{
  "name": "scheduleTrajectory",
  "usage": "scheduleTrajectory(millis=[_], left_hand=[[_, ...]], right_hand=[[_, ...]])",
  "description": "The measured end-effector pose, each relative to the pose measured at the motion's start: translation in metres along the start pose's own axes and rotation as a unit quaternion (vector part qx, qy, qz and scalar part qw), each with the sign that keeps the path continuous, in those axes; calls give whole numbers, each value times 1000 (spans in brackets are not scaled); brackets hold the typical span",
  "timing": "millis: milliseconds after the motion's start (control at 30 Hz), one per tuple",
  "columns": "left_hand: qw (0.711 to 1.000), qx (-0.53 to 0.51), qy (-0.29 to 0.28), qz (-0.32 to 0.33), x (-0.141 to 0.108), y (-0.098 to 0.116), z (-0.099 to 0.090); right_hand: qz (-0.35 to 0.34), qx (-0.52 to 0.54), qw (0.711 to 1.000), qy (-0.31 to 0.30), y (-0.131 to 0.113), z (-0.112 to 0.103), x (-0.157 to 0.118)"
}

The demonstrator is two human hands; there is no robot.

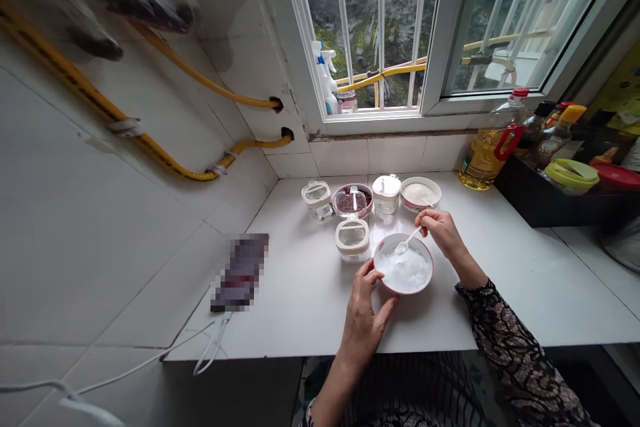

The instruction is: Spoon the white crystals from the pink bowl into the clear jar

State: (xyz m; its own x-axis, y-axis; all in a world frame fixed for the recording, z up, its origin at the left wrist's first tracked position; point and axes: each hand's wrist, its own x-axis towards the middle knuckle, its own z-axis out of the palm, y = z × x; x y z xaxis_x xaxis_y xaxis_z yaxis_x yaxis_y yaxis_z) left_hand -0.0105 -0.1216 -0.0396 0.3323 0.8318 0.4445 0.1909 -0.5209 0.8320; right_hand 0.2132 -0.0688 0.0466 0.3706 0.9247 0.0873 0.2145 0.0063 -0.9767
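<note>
My left hand [363, 317] grips the rim of a white bowl [406, 291] on the white counter [300, 307]. The bowl holds a wet-looking white mass [405, 268]. My right hand [437, 230] holds a white plastic spoon [407, 240], with its bowl end resting in that mass. Just beyond my right hand stands a bowl of white powder [421, 193]. Nearby are a white-lidded jar [386, 195], a bowl of dark red grains [353, 201], and clear containers with white rims [353, 240] [317, 199].
A cooking oil bottle [487, 150] stands at the counter's back right, beside a black tray [550, 197] of bottles. Yellow gas hoses [100, 93] run along the tiled wall at left. A pixelated flat object [240, 272] with a white cable [213, 340] lies at left.
</note>
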Motion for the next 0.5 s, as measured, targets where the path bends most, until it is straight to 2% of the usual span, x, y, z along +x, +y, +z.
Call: scheduleTrajectory(millis=[167,267,333,400,500], left_hand=[[1000,-15,-9,-8,0,-1,2],[1000,-9,-7,-5,-1,-1,2],[1000,-6,-5,0,-1,-2,3],[1000,-5,-4,6,-2,-2,3],[1000,-3,-6,7,-2,-3,3]], right_hand=[[-24,66,997,-21,-3,11,-3],[-88,57,994,-26,-8,25,-11],[-158,18,987,-20,-10,36,-18],[-253,-56,965,-27,-11,45,-23],[-389,-163,904,-75,-12,50,-27]])
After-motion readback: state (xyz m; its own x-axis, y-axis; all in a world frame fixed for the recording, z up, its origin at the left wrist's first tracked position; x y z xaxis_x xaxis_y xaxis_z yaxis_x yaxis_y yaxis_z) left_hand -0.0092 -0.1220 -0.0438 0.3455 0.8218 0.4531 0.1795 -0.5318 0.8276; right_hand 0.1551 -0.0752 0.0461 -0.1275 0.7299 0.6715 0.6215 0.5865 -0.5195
